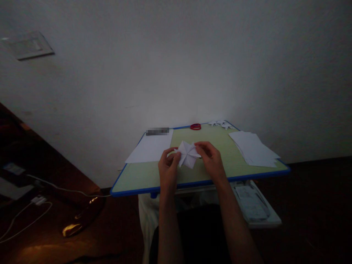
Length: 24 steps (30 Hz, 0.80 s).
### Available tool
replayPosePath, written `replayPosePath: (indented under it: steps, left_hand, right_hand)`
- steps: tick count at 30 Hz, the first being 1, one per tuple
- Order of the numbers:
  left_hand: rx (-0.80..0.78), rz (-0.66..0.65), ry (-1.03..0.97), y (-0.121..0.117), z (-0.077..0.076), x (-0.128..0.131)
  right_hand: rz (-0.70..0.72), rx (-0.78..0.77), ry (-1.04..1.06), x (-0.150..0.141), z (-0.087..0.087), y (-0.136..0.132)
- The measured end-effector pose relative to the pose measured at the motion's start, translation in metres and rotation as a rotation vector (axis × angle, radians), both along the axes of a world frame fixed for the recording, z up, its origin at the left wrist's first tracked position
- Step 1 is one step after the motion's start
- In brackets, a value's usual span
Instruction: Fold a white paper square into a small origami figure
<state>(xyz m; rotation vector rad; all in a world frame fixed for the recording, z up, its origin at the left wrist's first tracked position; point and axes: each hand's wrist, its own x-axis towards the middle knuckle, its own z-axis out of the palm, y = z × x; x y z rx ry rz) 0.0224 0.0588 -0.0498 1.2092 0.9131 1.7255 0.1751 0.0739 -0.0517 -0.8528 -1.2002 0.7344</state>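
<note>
A folded white paper star with several points and creases meeting at its middle is held up above the near part of the table. My left hand pinches its left side between thumb and fingers. On the opposite side, my right hand grips a right-hand point of the paper, fingers closed. Both hands hold it slightly over the green tabletop. The fingertips partly cover the paper's edges.
White sheets lie on the left and a stack of paper on the right. Red-handled scissors and several folded paper pieces sit at the back edge. A blurred dark object rests back left. A drawer juts out below.
</note>
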Motion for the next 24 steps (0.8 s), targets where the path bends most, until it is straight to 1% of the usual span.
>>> replayPosePath:
  steps: [5, 11, 17, 21, 24]
  left_hand:
    - [0.010, 0.023, 0.001, 0.0007, 0.0002, -0.0004]
    - [-0.001, 0.017, -0.003, 0.0011, -0.0002, -0.0001]
    - [0.021, -0.016, 0.084, -0.0013, 0.0018, -0.0009]
    - [0.064, -0.001, 0.129, -0.0007, 0.0018, -0.0017]
    - [0.084, 0.013, 0.157, -0.0003, 0.0012, -0.0021]
  right_hand:
    - [0.036, -0.014, -0.078, -0.0010, 0.0024, -0.0032]
    - [0.105, -0.005, -0.176, -0.0027, -0.0002, -0.0055]
    - [0.157, 0.053, -0.360, -0.0051, -0.0014, -0.0088]
    - [0.138, 0.105, -0.362, -0.0040, -0.0014, -0.0075]
    - [0.173, 0.123, -0.340, -0.0037, -0.0011, -0.0064]
